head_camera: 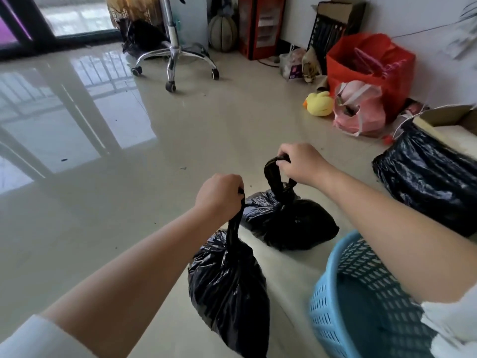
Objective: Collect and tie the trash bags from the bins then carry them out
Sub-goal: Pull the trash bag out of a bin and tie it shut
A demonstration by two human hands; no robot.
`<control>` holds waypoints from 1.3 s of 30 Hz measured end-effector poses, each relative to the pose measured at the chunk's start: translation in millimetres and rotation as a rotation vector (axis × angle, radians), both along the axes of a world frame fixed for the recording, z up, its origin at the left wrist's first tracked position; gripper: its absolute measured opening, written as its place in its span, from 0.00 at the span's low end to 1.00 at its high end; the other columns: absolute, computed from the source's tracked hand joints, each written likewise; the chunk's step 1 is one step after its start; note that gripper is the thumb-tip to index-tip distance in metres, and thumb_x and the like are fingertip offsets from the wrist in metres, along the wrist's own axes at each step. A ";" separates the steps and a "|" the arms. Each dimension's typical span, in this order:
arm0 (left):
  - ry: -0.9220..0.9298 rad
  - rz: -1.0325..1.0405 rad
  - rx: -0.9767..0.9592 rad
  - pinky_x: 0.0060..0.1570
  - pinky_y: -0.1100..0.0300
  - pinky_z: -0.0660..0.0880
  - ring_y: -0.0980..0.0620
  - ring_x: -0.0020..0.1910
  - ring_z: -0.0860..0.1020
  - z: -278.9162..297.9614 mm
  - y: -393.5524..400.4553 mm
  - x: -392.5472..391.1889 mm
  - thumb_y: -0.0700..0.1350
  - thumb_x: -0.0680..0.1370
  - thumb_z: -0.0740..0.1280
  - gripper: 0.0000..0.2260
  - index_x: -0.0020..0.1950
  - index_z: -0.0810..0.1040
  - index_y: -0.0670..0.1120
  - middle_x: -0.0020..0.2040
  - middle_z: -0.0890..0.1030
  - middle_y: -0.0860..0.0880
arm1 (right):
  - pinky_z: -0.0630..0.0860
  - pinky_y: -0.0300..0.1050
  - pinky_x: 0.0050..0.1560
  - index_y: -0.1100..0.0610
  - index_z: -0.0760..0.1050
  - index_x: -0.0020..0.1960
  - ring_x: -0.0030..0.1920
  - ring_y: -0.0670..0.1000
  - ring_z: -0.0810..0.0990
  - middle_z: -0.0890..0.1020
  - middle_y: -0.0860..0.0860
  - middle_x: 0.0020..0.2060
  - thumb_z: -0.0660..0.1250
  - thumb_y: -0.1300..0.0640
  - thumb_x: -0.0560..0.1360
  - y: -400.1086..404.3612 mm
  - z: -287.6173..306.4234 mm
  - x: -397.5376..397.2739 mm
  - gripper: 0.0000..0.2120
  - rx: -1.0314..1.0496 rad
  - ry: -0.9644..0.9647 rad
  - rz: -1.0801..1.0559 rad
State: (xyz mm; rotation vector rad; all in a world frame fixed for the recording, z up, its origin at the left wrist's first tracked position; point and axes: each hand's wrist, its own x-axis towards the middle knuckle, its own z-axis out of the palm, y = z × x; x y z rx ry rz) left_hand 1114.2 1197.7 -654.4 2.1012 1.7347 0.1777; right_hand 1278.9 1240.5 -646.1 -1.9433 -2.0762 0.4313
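My left hand (219, 196) is closed around the twisted neck of a tied black trash bag (228, 288), which hangs just below it near the lower middle. My right hand (300, 164) grips the knotted loop of a second tied black trash bag (289, 220), whose body lies on the pale tiled floor a little farther off. A blue plastic mesh bin (361, 301) stands at the lower right, under my right forearm, with no bag in it.
A large black bag (428, 182) holding a cardboard box sits at the right edge. A pink bag (358, 109), a red bag (371, 63) and a yellow duck toy (318, 103) line the wall. A wheeled stool (173, 55) and another black bag (142, 37) stand near the glass door.
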 end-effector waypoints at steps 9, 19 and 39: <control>0.124 -0.009 -0.081 0.44 0.55 0.74 0.41 0.53 0.78 196.4 -2.3 -11.9 0.36 0.77 0.59 0.12 0.56 0.78 0.41 0.53 0.81 0.41 | 0.61 0.42 0.43 0.66 0.73 0.55 0.54 0.61 0.75 0.79 0.64 0.52 0.58 0.61 0.77 -12.4 197.9 -20.8 0.11 -0.092 0.069 -0.026; 0.102 -0.304 0.018 0.43 0.55 0.74 0.41 0.54 0.78 503.7 -39.4 78.0 0.34 0.76 0.59 0.13 0.57 0.78 0.42 0.55 0.80 0.43 | 0.70 0.49 0.50 0.65 0.74 0.54 0.55 0.61 0.76 0.80 0.62 0.52 0.61 0.61 0.75 -111.7 511.3 49.2 0.11 0.018 0.067 -0.225; -0.085 -1.518 0.208 0.41 0.56 0.71 0.42 0.53 0.78 682.1 -552.0 207.4 0.34 0.76 0.59 0.10 0.52 0.77 0.39 0.44 0.77 0.45 | 0.63 0.39 0.39 0.65 0.77 0.54 0.50 0.57 0.76 0.77 0.57 0.43 0.60 0.61 0.77 -755.2 697.6 36.7 0.11 0.310 -0.125 -1.479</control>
